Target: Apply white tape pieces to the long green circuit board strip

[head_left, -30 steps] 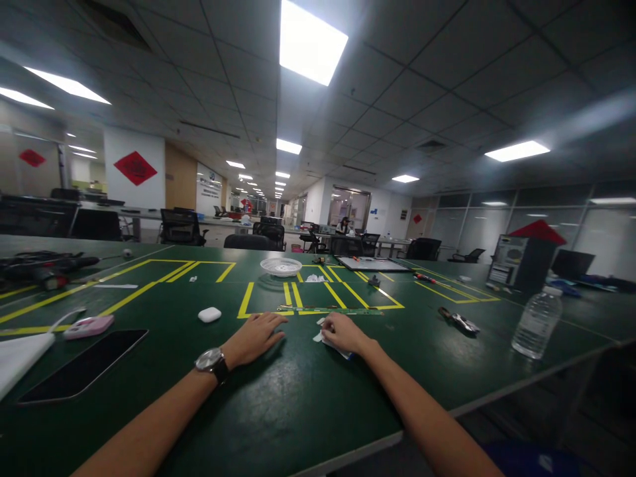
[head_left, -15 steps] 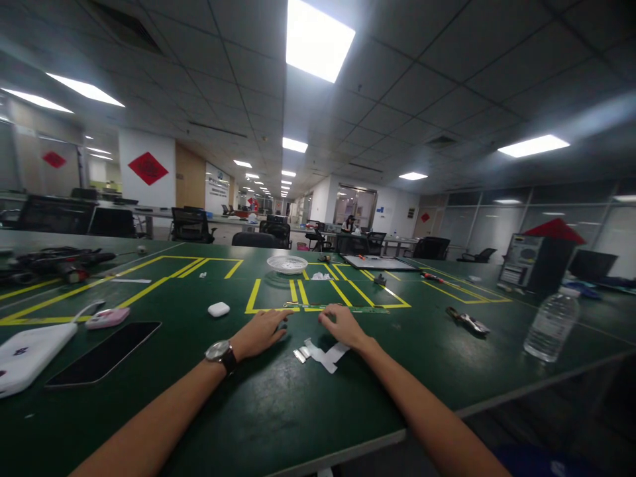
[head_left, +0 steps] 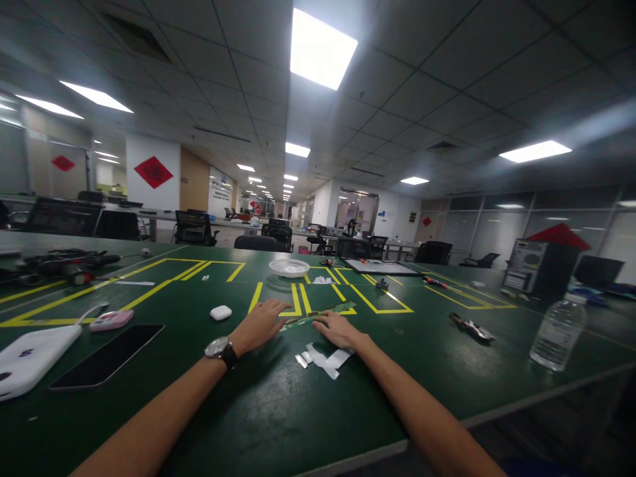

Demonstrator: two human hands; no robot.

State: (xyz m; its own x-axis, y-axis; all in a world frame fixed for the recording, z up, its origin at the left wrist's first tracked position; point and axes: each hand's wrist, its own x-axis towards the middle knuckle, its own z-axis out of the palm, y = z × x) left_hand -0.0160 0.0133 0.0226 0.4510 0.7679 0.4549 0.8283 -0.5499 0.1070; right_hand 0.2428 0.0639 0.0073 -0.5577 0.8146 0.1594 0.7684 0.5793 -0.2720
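Note:
A long, narrow green circuit board (head_left: 342, 308) lies at a slant in front of me, its right end farther away. My right hand (head_left: 335, 326) has its fingers curled over the board's middle and grips it there. Close to the board's left end is my left hand (head_left: 259, 324), wearing a watch (head_left: 218, 347); its fingers are stretched out and the thumb stands apart. I cannot tell whether its fingertips touch the board. Just below the right hand, a white ribbon cable (head_left: 325, 361) with a silvery end rests on the green table (head_left: 258, 411).
Beyond the hands stands a white basket (head_left: 289, 267). A white earbud case (head_left: 220, 312), a black phone (head_left: 109, 356) and a white power bank (head_left: 37, 358) are on the left. To the right lie a metal tool (head_left: 472, 328) and a water bottle (head_left: 557, 334).
The circuit board has turned from nearly level to slanted, its left end now nearer me. My right hand has shifted slightly left and closed on it. The view has tipped slightly.

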